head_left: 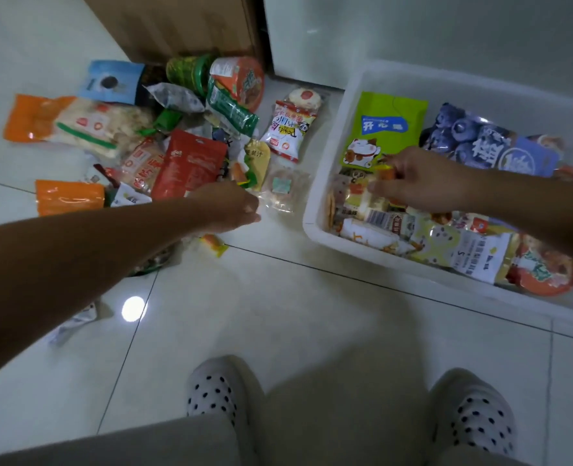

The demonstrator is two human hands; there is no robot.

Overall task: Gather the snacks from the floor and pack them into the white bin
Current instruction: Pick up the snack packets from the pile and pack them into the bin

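Nearest the camera: the person's knees and two dotted slippers (216, 395) on the tiled floor (278, 314).

Far left, a loose pile of snacks lay unpacked on the floor: an orange packet (26, 119), a blue pouch (110, 80), a second orange packet (70, 196) lower down, and a red pouch (187, 163) in the middle. A green canister (187, 72) and an orange cup noodle (241, 82) sat at the back by a cardboard box (177, 25). Right of those lay a white panda pack (286, 132) and a clear-wrapped biscuit pack (281, 193). A small yellow candy (214, 245) lay apart, just under the left forearm.

The left hand (231, 206) reached into the pile's near edge, fingers curled at the corner of the clear-wrapped biscuit pack. Whether it actually gripped the pack could not be told.

To the right stood the white bin (322, 210), on the floor just beside the pile. It was already partly filled: a green cat pouch (386, 129), a blueberry bag (473, 139), several flat packs along the near wall and an orange cup (547, 274) at the right end.

The right hand (412, 179) was over the bin's left part, pinching a small orange snack (387, 171) between its fingertips, not yet let go.

Judgement: roughly halfway. A good share was packed, but a dozen or so items were left on the floor, and the bin looked to have room.
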